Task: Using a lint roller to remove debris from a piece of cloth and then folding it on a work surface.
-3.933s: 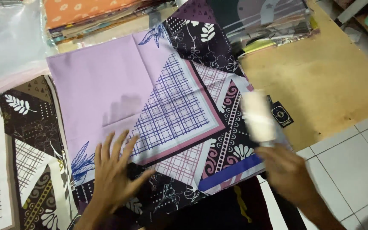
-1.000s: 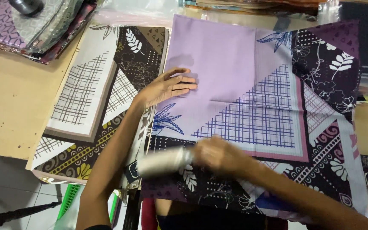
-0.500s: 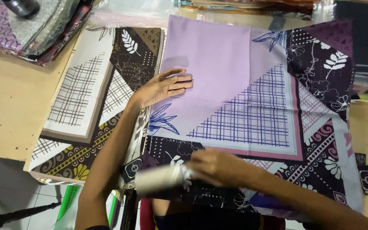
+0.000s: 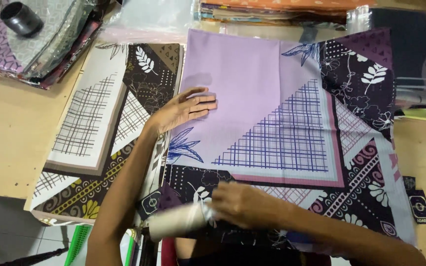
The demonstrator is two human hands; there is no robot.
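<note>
My left hand (image 4: 186,109) lies flat, fingers apart, on the left part of a folded lilac and dark purple patterned scarf (image 4: 252,98) spread on the table. My right hand (image 4: 242,204) grips a pale cylindrical roller (image 4: 176,221) over the scarf's near edge; the roller is blurred. Beneath and to the left lies a second folded scarf (image 4: 94,123) in cream, brown and black with a grid print.
A stack of wrapped fabrics (image 4: 40,44) with a black cap-like object (image 4: 21,18) on top sits at the far left. More folded fabrics (image 4: 272,10) and clear plastic bags line the far edge. The wooden tabletop (image 4: 6,138) shows at left. A green object (image 4: 77,241) stands below the table edge.
The view shifted from earlier. My right hand has carried the roller leftward along the scarf's near edge. My left hand stays pressed on the lilac panel.
</note>
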